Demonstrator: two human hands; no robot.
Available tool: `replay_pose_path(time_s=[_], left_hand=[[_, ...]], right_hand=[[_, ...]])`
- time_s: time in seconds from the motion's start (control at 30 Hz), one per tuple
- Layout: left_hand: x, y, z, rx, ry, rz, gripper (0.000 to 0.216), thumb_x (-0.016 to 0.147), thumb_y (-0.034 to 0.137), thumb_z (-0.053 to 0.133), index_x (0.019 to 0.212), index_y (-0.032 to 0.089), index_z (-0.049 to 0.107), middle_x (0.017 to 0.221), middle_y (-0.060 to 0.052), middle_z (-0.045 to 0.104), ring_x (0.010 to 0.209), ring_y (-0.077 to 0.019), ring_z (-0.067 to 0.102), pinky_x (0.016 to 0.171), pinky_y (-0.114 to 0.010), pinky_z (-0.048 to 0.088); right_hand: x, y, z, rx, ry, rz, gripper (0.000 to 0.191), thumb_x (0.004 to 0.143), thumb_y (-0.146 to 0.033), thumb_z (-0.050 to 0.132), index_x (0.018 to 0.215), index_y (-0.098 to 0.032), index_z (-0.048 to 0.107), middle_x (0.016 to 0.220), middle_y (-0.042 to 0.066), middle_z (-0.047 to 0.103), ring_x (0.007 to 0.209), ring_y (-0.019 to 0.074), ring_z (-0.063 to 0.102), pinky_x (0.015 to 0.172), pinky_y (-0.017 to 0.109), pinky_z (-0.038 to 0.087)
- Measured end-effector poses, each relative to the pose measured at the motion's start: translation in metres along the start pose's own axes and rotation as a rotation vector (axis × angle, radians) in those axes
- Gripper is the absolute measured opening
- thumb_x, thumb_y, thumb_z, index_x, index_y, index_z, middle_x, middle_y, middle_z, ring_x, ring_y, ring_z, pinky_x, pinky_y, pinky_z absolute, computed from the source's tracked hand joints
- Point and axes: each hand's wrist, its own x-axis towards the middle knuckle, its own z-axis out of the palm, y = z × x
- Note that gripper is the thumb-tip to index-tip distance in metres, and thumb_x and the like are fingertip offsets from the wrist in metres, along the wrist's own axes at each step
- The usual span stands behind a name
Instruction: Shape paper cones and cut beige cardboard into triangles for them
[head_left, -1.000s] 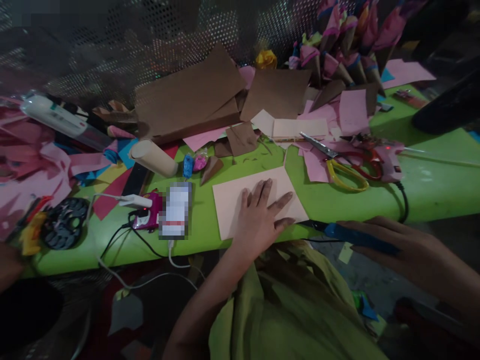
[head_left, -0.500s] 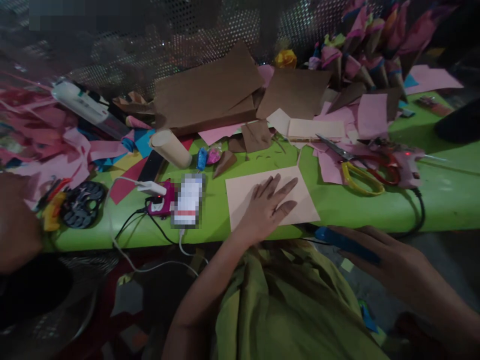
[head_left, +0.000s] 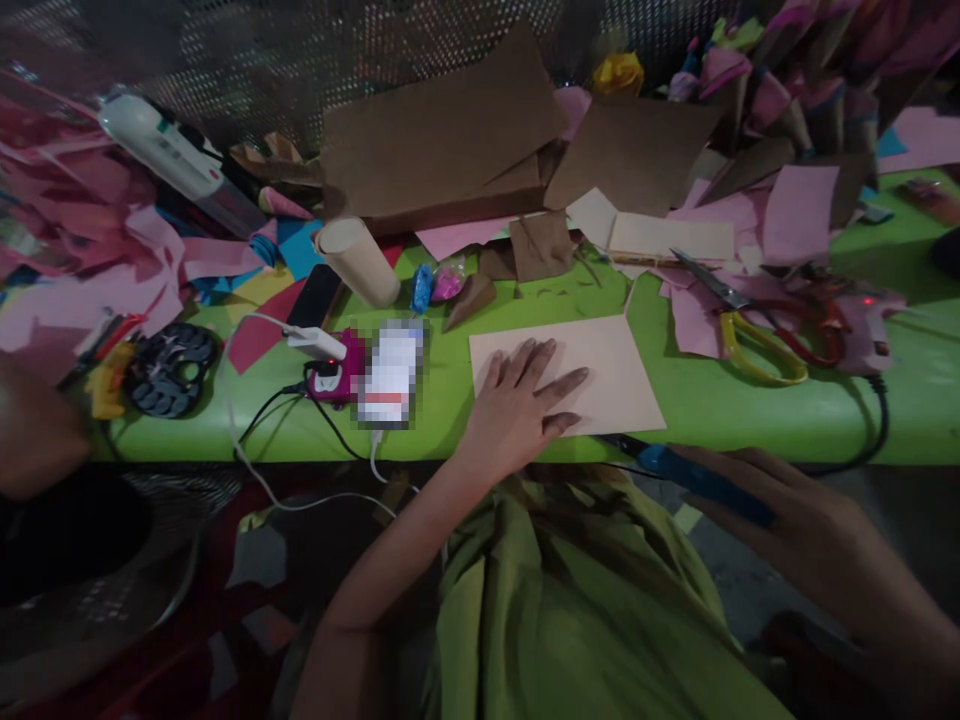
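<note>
My left hand (head_left: 517,405) lies flat with fingers spread on a pale peach sheet of paper (head_left: 607,365) near the front edge of the green table (head_left: 750,415). My right hand (head_left: 795,520) is below the table edge, fingers wrapped round a blue-handled tool (head_left: 697,478) whose dark tip points left toward the sheet's front corner.
Yellow and red scissors (head_left: 757,335) and a pink glue gun (head_left: 862,320) lie to the right. Brown card sheets (head_left: 442,130), pink paper scraps, paper cones and a rolled tube (head_left: 358,262) crowd the back. A pink charger with cables (head_left: 330,375) and a phone sit left. Another person's arm (head_left: 30,430) is at far left.
The view has shifted, so the table contents sit further right and lower in frame. Both hands keep their places on the sheet and the blue tool.
</note>
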Motion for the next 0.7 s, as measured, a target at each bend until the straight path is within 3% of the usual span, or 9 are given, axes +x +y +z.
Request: replay_pose_path(time_s=[0.17,0.4,0.57,0.7], left_hand=[[0.0,0.0,-0.001,-0.001,0.011,0.0,0.058,0.104,0.054,0.044,0.16,0.04,0.037,0.171,-0.007,0.033,0.158,-0.0315,0.027,0.125,-0.056,0.027],[0.003,0.003,0.003,-0.015,0.035,-0.013,0.056,0.105,0.053,0.042,0.159,0.039,0.039,0.17,-0.008,0.034,0.158,-0.0317,0.029,0.125,-0.057,0.028],[0.015,0.006,0.003,-0.04,0.05,-0.073,0.057,0.105,0.053,0.04,0.16,0.036,0.04,0.17,-0.008,0.034,0.157,-0.0329,0.03,0.125,-0.058,0.029],[0.012,-0.008,-0.006,-0.072,0.018,-0.057,0.056,0.107,0.049,0.038,0.162,0.038,0.034,0.17,-0.005,0.035,0.158,-0.0283,0.029,0.125,-0.052,0.032]], right_hand=[[0.01,-0.019,0.007,0.005,-0.03,-0.043,0.044,0.105,-0.049,0.043,0.129,-0.027,0.073,0.094,0.007,0.077,0.072,0.0215,0.078,0.054,0.027,0.06],[0.011,-0.023,0.012,0.005,-0.07,-0.049,0.04,0.104,-0.044,0.046,0.133,-0.029,0.069,0.1,0.006,0.077,0.081,0.0224,0.079,0.062,0.028,0.063],[0.027,-0.032,0.015,-0.012,-0.055,0.003,0.043,0.105,-0.05,0.044,0.131,-0.028,0.069,0.096,0.005,0.077,0.071,0.0197,0.078,0.055,0.025,0.058],[0.033,-0.033,0.013,-0.008,-0.041,0.0,0.045,0.104,-0.053,0.042,0.128,-0.028,0.071,0.094,0.004,0.078,0.067,0.0205,0.077,0.053,0.026,0.058]])
